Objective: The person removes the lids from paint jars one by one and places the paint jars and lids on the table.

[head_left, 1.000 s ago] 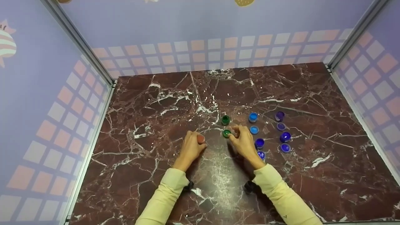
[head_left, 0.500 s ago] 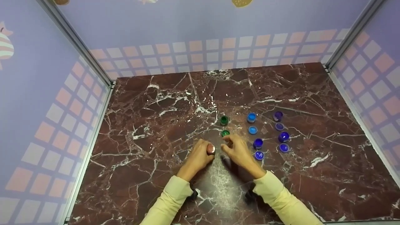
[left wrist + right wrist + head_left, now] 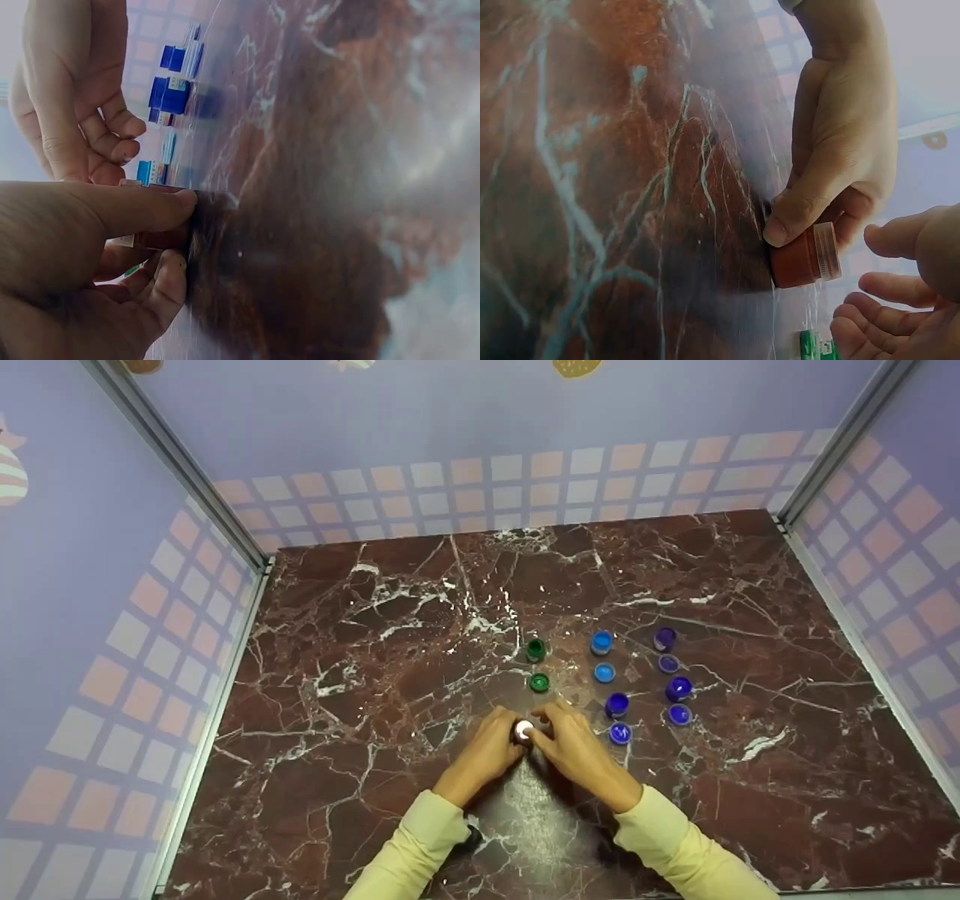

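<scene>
A small reddish-brown paint jar (image 3: 795, 262) with a clear ridged lid (image 3: 827, 251) stands on the table in front of the person. My left hand (image 3: 487, 748) grips its body, thumb on one side and fingers on the other. Around the lid, my right hand (image 3: 577, 744) holds its fingers loosely bent; the right wrist view shows a gap between them and the lid. Just beyond the hands lies a green lid (image 3: 539, 682), with an uncovered green paint jar (image 3: 535, 650) behind it.
To the right stand more uncovered jars, each with its lid in front: light blue (image 3: 601, 643), purple (image 3: 664, 639), dark blue (image 3: 617, 704) and violet-blue (image 3: 679, 688). Patterned panels (image 3: 465, 427) border the marbled table (image 3: 360, 660) at the back and sides.
My left hand has brought the reddish-brown jar rightward and nearer the person. My right hand has let go of the green lid and come back to the reddish-brown jar.
</scene>
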A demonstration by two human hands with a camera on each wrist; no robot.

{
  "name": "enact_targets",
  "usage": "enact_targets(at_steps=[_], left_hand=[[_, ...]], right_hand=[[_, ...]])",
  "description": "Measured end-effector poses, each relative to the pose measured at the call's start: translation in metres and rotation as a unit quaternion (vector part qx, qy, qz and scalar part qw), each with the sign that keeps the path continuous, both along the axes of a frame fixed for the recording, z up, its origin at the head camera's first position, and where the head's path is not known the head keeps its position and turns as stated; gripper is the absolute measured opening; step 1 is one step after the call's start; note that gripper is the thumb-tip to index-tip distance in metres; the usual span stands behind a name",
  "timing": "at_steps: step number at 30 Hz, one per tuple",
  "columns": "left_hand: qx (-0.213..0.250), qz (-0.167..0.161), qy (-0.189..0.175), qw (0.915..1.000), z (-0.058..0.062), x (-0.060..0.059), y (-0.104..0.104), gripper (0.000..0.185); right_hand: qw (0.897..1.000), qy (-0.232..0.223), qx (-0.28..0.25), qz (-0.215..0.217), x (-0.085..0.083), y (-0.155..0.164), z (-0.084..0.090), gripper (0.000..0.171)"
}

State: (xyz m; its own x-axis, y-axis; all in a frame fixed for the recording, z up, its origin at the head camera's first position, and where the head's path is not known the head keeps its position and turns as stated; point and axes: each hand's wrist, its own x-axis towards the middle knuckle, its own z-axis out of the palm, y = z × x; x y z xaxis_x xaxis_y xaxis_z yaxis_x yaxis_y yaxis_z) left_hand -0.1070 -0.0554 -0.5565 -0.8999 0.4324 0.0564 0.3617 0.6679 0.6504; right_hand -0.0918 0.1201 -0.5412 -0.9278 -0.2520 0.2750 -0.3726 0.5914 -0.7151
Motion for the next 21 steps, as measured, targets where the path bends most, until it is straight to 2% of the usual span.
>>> enact_targets(at_steps=[4, 7, 11, 15, 18, 21], left_hand=[[0.004, -0.012, 0.003, 0.9999, 0.0, 0.002, 0.004, 0.032], [-0.012, -0.018, 0.01, 0.9997, 0.0, 0.005, 0.007, 0.033], [-0.03, -0.017, 0.013, 0.9993, 0.0, 0.011, 0.011, 0.035], [-0.021, -0.016, 0.023, 0.9994, -0.001, 0.016, 0.015, 0.034], [-0.022, -0.018, 0.051, 0.9983, -0.003, 0.018, 0.017, 0.032], [-0.027, -0.023, 0.094, 0.9949, -0.005, 0.018, 0.017, 0.032]], right_hand=[[1.0, 0.018, 0.021, 0.005, 0.004, 0.002, 0.0, 0.02], [0.998, 0.034, 0.05, 0.005, 0.008, 0.002, 0.0, 0.022], [0.995, 0.054, 0.084, 0.005, 0.013, 0.002, -0.001, 0.025], [0.991, 0.074, 0.107, -0.003, 0.017, 0.003, -0.004, 0.028], [0.987, 0.089, 0.129, -0.018, 0.02, 0.002, -0.005, 0.027], [0.981, 0.103, 0.157, -0.037, 0.022, 0.001, -0.006, 0.029]])
